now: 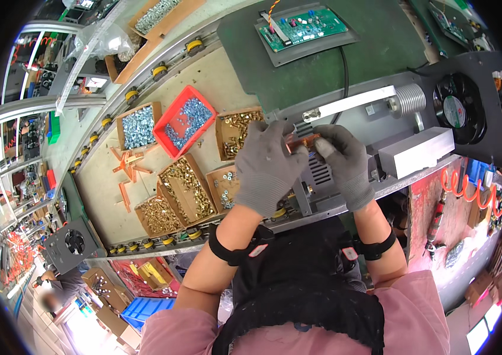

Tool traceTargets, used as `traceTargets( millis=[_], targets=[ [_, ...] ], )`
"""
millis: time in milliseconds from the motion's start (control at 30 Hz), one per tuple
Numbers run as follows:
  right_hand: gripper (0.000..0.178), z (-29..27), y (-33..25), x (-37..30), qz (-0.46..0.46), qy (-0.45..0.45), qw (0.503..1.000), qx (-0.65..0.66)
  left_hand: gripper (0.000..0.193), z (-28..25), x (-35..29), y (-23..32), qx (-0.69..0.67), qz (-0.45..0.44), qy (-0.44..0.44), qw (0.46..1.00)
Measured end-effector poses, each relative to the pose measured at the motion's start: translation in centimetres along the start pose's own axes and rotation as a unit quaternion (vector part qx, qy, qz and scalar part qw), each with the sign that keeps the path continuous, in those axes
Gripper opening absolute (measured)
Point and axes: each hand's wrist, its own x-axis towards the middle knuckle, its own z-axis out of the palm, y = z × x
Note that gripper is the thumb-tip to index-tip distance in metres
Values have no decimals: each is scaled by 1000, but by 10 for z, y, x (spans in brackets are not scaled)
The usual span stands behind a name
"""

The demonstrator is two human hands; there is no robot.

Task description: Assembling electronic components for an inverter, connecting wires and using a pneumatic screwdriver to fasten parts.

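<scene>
A small copper-coloured strip point(302, 142) is held between my two hands over the slotted floor of a grey metal chassis point(319, 173). My left hand point(267, 165), in a grey glove, closes on the strip's left end with thumb and fingers. On its right end, my gloved right hand point(344, 161) pinches with thumb and forefinger. A brass-coloured bit shows at the strip's middle, perhaps a bolt; my fingers partly cover it. Beyond my hands, a flat silver bar point(351, 102) runs to a coiled metal part point(409, 99) in the chassis.
Left of my hands are a red bin point(158, 131) of screws, cardboard boxes of brass bolts point(195, 218) and washers point(218, 177), and loose copper strips point(125, 167). A silver block point(417, 152) and black fan point(459, 109) are right. A green circuit board point(304, 29) lies behind.
</scene>
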Motion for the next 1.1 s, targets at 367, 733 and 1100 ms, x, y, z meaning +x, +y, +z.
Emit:
traceTargets(
  millis=[367, 733, 1100],
  targets=[
    [33, -17, -4, 45, 129, 51, 977, 162, 31, 18, 43, -22, -371, -189, -222, 881],
    [28, -12, -7, 45, 123, 84, 972, 183, 31, 30, 47, -10, -297, -191, -206, 913],
    [22, -6, -9, 46, 106, 67, 979, 161, 40, 21, 68, -12, -210, -203, -283, 914]
  ],
)
